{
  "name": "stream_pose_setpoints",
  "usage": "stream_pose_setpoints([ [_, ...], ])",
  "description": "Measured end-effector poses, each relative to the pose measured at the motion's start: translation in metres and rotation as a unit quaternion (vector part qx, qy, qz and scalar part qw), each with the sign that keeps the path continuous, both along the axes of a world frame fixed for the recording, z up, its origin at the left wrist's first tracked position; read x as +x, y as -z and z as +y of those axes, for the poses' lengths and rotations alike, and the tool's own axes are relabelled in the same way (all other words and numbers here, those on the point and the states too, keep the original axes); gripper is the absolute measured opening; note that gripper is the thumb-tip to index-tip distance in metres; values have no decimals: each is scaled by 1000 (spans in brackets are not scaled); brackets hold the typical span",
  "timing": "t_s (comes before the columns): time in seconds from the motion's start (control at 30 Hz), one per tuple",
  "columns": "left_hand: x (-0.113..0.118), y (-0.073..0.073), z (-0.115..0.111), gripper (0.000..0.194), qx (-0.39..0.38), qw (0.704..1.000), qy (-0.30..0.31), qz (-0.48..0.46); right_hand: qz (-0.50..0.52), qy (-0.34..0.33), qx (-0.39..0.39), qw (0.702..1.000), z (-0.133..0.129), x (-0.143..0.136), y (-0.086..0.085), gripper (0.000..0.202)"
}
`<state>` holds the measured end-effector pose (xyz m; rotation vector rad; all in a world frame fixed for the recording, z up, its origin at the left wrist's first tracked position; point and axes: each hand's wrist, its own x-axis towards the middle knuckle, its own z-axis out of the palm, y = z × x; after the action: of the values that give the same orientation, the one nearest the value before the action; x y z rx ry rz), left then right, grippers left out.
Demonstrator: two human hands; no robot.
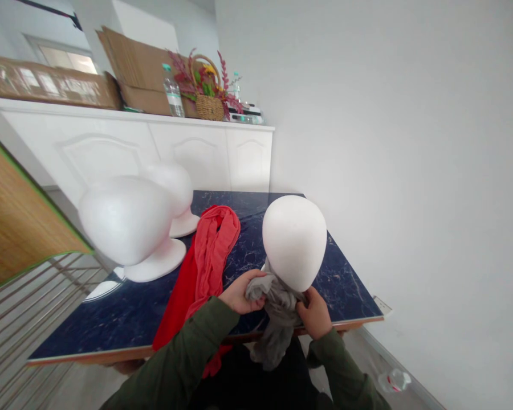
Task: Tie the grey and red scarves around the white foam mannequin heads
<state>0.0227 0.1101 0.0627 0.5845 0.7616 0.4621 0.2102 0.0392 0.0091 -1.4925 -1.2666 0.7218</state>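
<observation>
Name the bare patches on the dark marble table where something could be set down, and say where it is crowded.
Bare patches on the table: the near left corner, beside the red scarf, and the far edge behind the foam head. Crowded: around the left hand and right hand gripping the grey cloth.

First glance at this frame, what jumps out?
Three white foam heads on the dark blue marbled table: the nearest foam head at the front, two more at the left. The left hand and right hand grip a grey scarf at its neck. A red scarf lies alongside.
</observation>
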Motion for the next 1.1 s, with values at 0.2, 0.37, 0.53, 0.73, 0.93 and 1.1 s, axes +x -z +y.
stream_pose_setpoints([
  [0.2,-9,-11,-7,15,-19,994,-101,-30,166,2,-67,984,5,2,6,17],
  [0.37,0,-3,-33,20,48,992,-116,19,421,-99,-147,890,2,-16,-4,27],
  [0.53,14,9,-49,50,211,967,-117,77,550,-193,-142,800,-4,-28,-16,28],
  [0.73,8,5,-26,30,195,980,-21,43,478,-174,-85,857,-4,-24,-6,32],
  [0.93,-3,-5,-6,8,66,995,-73,10,240,-61,-40,968,5,-6,20,26],
  [1.1,-8,-11,-15,11,-41,985,-124,-110,81,-28,-26,996,10,-1,24,24],
])
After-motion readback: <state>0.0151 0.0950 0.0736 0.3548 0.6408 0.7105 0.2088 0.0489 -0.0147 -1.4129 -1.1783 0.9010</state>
